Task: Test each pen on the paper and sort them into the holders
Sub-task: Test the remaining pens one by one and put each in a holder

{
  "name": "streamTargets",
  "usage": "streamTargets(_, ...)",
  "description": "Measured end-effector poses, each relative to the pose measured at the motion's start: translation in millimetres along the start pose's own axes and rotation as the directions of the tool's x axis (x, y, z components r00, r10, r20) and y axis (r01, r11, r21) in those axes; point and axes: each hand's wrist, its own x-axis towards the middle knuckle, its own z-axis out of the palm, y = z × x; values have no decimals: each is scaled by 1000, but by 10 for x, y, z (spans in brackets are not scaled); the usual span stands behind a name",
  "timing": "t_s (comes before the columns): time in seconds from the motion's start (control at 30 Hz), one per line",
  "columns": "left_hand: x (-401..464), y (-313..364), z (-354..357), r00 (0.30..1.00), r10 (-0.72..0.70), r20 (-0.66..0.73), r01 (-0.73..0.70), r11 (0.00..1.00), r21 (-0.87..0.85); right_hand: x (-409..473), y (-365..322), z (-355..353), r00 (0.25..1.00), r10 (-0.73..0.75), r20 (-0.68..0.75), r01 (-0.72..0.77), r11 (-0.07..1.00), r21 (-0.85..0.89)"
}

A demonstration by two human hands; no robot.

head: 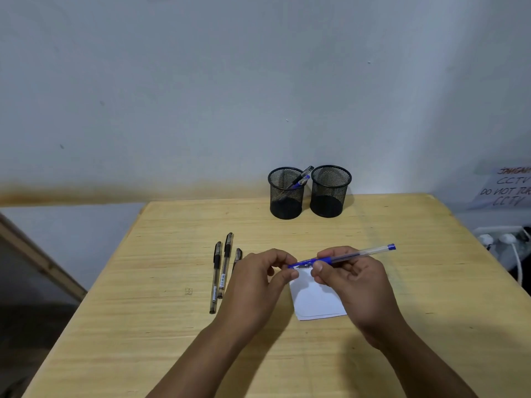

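Note:
My right hand [349,275] grips a blue pen [365,253] by its barrel, its end plug pointing up and right. My left hand [258,278] pinches the pen's blue cap [296,265] at its left end. Both hands hover over a small white paper [316,300] lying on the wooden table [161,282]. Three black pens [221,271] lie side by side left of my left hand, the nearest partly hidden by it. At the back stand two black mesh holders: the left holder [286,193] has two pens in it, the right holder [330,191] looks empty.
A wall runs close behind the table's far edge. A handwritten paper sign [508,186] and a power strip with white plugs [500,237] sit off the table's right side. A wooden frame edge [40,259] slants at the left.

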Motion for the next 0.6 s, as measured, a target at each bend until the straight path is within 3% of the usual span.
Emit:
streamTargets(0.2, 30, 22, -18, 994, -55, 97, 79, 963, -256, 8, 63, 46, 999, -14, -32, 15, 999, 35)
streamTargets(0.6, 103, -16, -22, 993, -74, 91, 97, 954, -283, 14, 200, 153, 998, 47, 35, -52, 987, 154)
